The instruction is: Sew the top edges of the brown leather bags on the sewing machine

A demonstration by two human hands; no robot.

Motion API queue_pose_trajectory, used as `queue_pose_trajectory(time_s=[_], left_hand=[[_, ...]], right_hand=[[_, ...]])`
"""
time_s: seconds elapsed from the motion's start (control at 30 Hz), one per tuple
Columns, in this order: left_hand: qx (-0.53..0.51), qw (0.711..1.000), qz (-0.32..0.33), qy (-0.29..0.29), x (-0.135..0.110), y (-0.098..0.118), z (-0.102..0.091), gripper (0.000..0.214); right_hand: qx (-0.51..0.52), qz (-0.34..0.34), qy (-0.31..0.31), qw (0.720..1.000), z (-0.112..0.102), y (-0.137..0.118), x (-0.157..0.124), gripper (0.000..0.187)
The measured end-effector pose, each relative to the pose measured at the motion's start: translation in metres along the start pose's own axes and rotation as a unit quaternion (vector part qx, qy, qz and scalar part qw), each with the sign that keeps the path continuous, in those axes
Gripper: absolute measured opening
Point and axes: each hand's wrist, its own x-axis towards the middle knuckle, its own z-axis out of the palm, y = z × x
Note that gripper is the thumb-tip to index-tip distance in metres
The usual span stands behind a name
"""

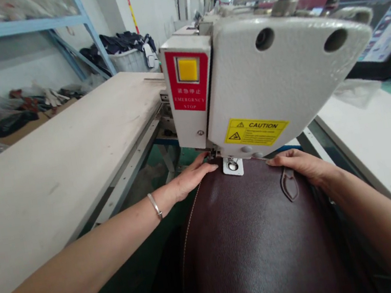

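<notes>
Our left hand [189,179] lies flat on the left top edge of the brown leather [256,246], with the fingers stretched out toward the needle foot [232,165]. It presses down and does not grab anything. We wear a silver bangle [155,206] on that wrist. Our right hand [304,165] lies flat on the right top edge of the leather, just beside a small leather tab [289,184] sewn onto it. It grips nothing either. Our two hands are apart, one on each side of the foot, and both touch the leather.

Far to the left we see a blue rack [88,30] with piles of dark scraps [29,106] under it. Next comes a long pale table [53,164] that runs away from us. Behind its far end sits a white bin [130,60] heaped with dark cloth.

The leather is in the middle, low down, right in front of us. It is dark brown and shiny, and it bulges up like a dome. A line of light stitches [189,224] runs down its left edge. Its top edge sits under the foot of the sewing machine [263,81].

The machine is big and gray-white and fills the middle top. On its left side is a red plate with a yellow stop button [188,69]. Lower down is a yellow caution sticker [256,131].

To the right we see another pale table [384,146], and a dark screen [385,32] stands above it. Far back, more machines stand in a row.
</notes>
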Motion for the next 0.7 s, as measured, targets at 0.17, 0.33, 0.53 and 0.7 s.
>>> queue_pose_trajectory(time_s=[0.17, 0.33, 0.53, 0.7], left_hand=[[0.002, 0.999, -0.028, 0.017, -0.0032, 0.0058, -0.0003, 0.064], [0.014, 0.998, -0.058, 0.022, -0.0037, 0.0043, -0.0047, 0.077], [0.004, 0.999, -0.041, 0.017, -0.0034, 0.0004, -0.0027, 0.077], [0.028, 1.000, -0.008, -0.007, -0.0030, -0.0007, -0.0015, 0.069]], right_hand=[[0.018, 0.012, -0.007, 1.000, 0.0035, 0.0021, -0.0001, 0.032], [0.038, 0.018, -0.008, 0.999, 0.0061, 0.0021, 0.0005, 0.031], [0.035, 0.024, -0.007, 0.999, 0.0014, 0.0018, 0.0044, 0.034], [0.045, 0.033, -0.019, 0.998, 0.0005, 0.0030, 0.0050, 0.035]])
